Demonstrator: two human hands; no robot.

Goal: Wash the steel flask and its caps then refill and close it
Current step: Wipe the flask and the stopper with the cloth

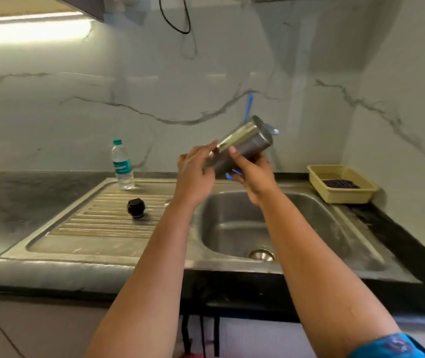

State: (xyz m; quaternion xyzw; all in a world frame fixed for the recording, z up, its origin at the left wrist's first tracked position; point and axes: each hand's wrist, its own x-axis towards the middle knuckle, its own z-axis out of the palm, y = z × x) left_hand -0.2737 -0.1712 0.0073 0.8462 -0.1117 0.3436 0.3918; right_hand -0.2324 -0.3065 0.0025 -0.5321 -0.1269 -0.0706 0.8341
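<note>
centrally, both hands hold the steel flask (242, 147) in the air above the sink basin (309, 223), in front of the marble-patterned wall (154, 86). the flask is tilted, its flat end pointing up and to the right, its lower end hidden between the hands. left hand (195, 174): fingers curled round the lower part of the flask from the left side, thumb lying along the steel body. right hand (254, 174): fingers wrapped under the flask from the right, thumb pressed on its upper face. something blue (232, 175) shows just below the flask between the hands; what it is cannot be told. a black cap (136, 208) stands on the ribbed draining board (97, 215) left of the basin, well apart from the flask. a clear plastic water bottle (121, 165) with a green top stands upright at the back edge of the draining board. a small steel piece (261, 255) lies at the bottom of the basin near the drain. a beige plastic tray (345, 197) holding a dark scrub pad (340, 183) sits on the dark worktop (400, 241) right of the sink.
</note>
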